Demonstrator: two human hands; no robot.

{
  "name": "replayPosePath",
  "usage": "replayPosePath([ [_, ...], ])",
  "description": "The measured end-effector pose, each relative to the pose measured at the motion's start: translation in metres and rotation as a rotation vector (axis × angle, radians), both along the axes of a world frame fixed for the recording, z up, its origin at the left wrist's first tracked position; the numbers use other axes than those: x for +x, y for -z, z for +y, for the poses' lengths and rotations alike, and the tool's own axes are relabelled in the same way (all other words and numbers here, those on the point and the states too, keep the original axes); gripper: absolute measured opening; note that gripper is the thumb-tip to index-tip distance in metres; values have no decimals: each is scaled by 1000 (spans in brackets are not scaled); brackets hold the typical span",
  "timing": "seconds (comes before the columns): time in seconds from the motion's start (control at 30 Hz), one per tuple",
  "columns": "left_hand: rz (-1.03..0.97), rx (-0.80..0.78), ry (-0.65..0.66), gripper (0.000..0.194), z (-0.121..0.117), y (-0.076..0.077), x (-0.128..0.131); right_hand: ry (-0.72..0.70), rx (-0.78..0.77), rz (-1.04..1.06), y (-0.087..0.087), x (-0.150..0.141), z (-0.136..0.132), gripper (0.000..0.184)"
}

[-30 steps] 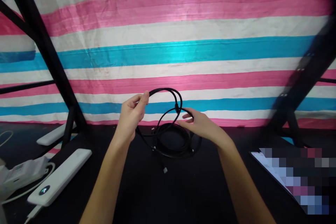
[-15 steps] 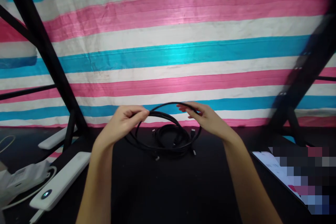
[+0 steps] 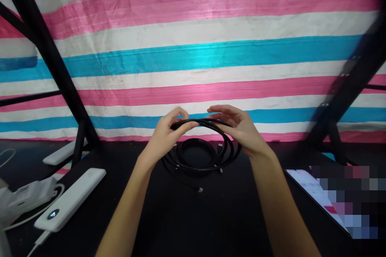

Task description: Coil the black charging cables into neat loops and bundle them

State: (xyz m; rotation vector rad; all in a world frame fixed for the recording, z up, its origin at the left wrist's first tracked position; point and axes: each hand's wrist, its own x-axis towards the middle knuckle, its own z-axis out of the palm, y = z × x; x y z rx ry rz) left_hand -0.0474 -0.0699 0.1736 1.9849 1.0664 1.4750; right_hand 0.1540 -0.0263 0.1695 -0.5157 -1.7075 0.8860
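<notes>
left hand point(image 3: 165, 136) now sits nearer the right hand point(image 3: 244, 130), left fingers point(image 3: 177, 111) curl higher, more strands of black cable point(image 3: 208, 123) arch together between both hands' fingers

Looks like a makeshift desk corner; hard to place further as home, office or workshop. Closed off behind by a striped plastic sheet point(image 3: 211, 54), framed at both sides by slanting black bars point(image 3: 54, 60). Furnished with a black table point(image 3: 187, 221) and strewn, desk-fashion, with a white power bank point(image 3: 72, 198), a charger point(image 3: 30, 198), a phone point(image 3: 316, 198) and black cords point(image 3: 196, 168).
</notes>
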Motion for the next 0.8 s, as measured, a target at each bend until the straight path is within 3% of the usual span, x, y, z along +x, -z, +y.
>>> replayPosePath([
  [0.1, -66, -8, -28, 34, -1, -3, -3, -104, -82, -8, -4, 6, -3, 48],
  [0.2, -68, 6, -27, 30, -1, -4, -4, -172, -125, -160, -8, 0, -14, 52],
  [0.37, -164, -48, 26, 33, -1, -3, 2, 84, 8, -338, -5, -31, -29, 38],
  [0.5, -220, -119, 99, 35, -6, -5, 2, 53, 61, -343, -6, -35, -29, 30],
  [0.63, -231, -165, 211, 31, -7, -5, 0, 47, -6, -245, -7, -22, -22, 34],
  [0.8, -394, -88, 45, 22, 9, 3, 1, 190, -168, 218, 0, -24, -5, 39],
])
